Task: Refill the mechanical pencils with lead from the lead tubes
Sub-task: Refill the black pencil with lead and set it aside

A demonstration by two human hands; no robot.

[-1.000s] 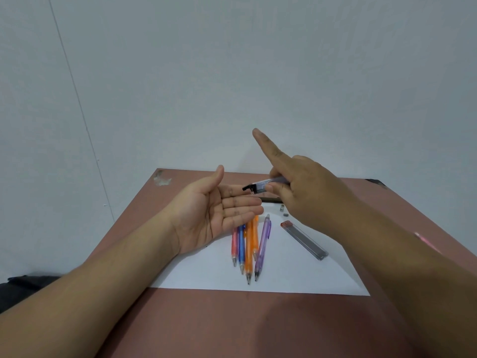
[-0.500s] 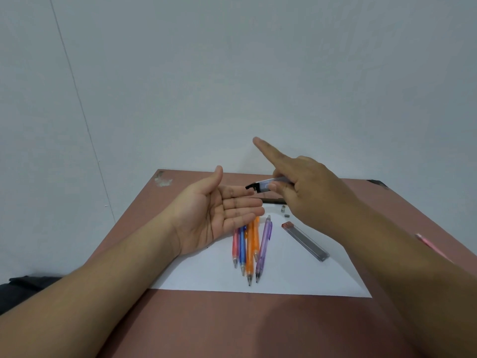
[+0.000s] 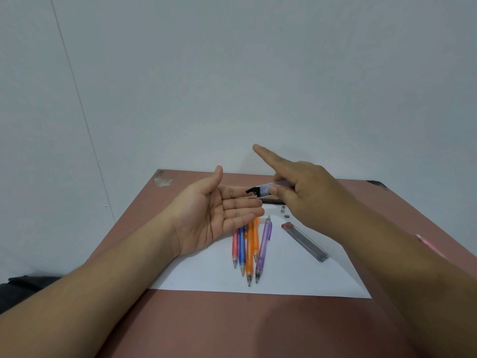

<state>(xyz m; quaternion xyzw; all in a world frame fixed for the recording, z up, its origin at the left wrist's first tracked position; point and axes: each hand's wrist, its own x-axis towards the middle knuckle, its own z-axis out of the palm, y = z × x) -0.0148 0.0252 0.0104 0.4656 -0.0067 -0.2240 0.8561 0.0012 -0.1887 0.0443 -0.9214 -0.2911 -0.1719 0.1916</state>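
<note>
A reddish-brown desk (image 3: 206,326) stands against a plain pale wall (image 3: 232,73), with a white sheet (image 3: 296,277) lying near its middle. On the sheet's right part rests a clear lead tube (image 3: 305,241) with a red cap, dark leads showing inside. Five pencils (image 3: 249,248) (red, blue, two orange, purple) lie side by side at the sheet's centre, tips toward the near edge. Two small grey caps (image 3: 284,212) sit near the sheet's far edge. The right hand (image 3: 309,192) pinches a second tube (image 3: 262,190) between thumb and middle finger, forefinger straight, its black open end tilted over the left hand (image 3: 216,213), which lies flat, palm up, fingers straight.
</note>
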